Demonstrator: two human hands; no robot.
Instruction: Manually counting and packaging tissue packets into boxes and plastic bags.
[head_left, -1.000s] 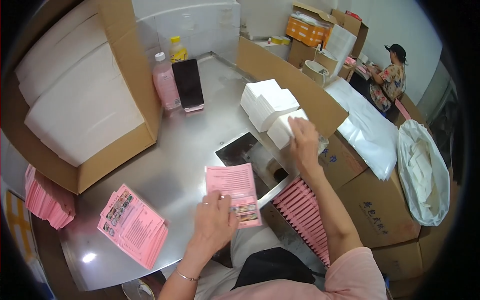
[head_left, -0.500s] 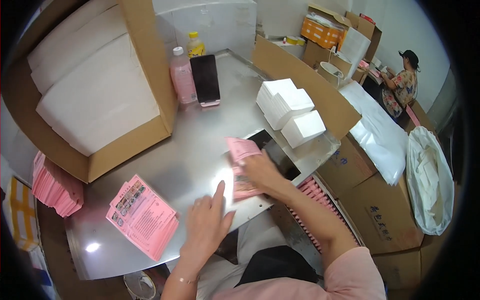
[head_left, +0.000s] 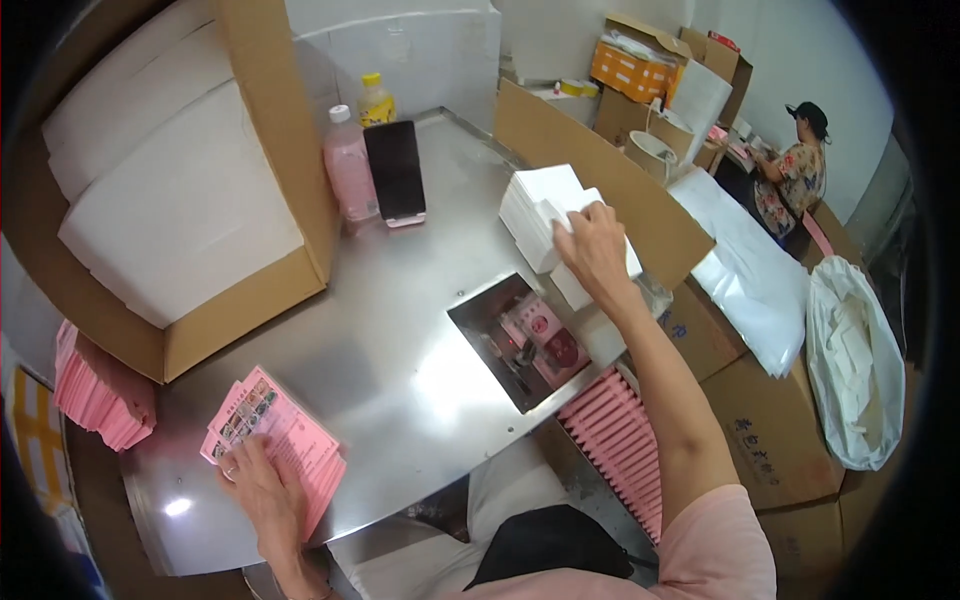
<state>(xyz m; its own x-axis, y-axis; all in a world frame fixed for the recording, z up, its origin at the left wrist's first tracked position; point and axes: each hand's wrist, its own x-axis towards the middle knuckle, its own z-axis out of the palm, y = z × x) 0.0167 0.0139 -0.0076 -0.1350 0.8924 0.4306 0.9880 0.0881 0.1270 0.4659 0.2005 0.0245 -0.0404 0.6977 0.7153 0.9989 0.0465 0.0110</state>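
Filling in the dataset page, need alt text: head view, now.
The left hand is on a stack of printed pink packets while the right hand touches stacked white paper on a metal table. Between the hands, a pink packet shows in the table's dark opening.

We are seeing a pile of packets [head_left: 298, 428] lying at the near left of the counter [head_left: 385, 320]. Behind it an open carton [head_left: 262, 318] is standing; farther back, right of the carton, a phone [head_left: 395, 172] is standing before two bottles [head_left: 350, 172]. Tissue stacks [head_left: 528, 217] are sitting back right, an opening [head_left: 522, 345] lying before them; below, right, a row of packets [head_left: 612, 432] is lying.
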